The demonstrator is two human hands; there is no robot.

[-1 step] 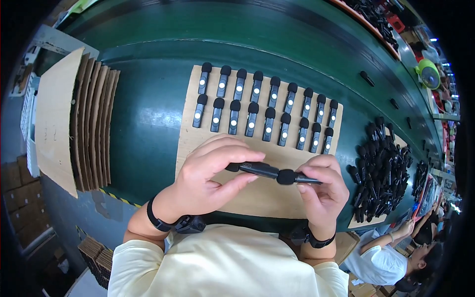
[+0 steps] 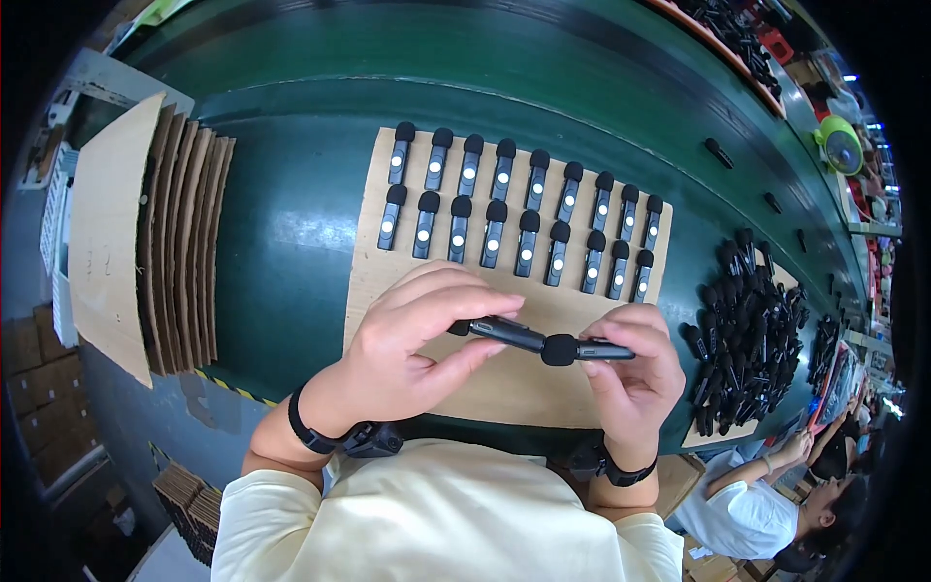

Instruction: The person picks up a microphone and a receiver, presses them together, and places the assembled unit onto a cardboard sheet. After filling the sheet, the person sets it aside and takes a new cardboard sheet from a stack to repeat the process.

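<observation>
Between the fingers and thumb of my left hand (image 2: 427, 335) is a black clip-on microphone (image 2: 506, 333), held sideways, with its foam tip at the left partly hidden by my hand. My right hand (image 2: 635, 364) pinches a second black microphone (image 2: 603, 350), whose round foam tip (image 2: 560, 350) points left and meets or nearly meets the first one's end. Both are held above the lower part of a cardboard sheet (image 2: 465, 388). Farther up that sheet, two rows of similar microphones (image 2: 495, 233) lie with foam tips away from me, each with a white round spot.
A heap of black microphones (image 2: 747, 339) lies on the green table (image 2: 281, 281) to the right. Folded cardboard sheets (image 2: 116, 242) stand at the left. A few loose microphones (image 2: 719, 153) lie at the far right, near a green fan (image 2: 839, 145). Another person (image 2: 756, 504) is at lower right.
Both held microphones have turned slightly, showing a little more of their side faces. My hands have stayed almost in place; the laid-out rows are unchanged.
</observation>
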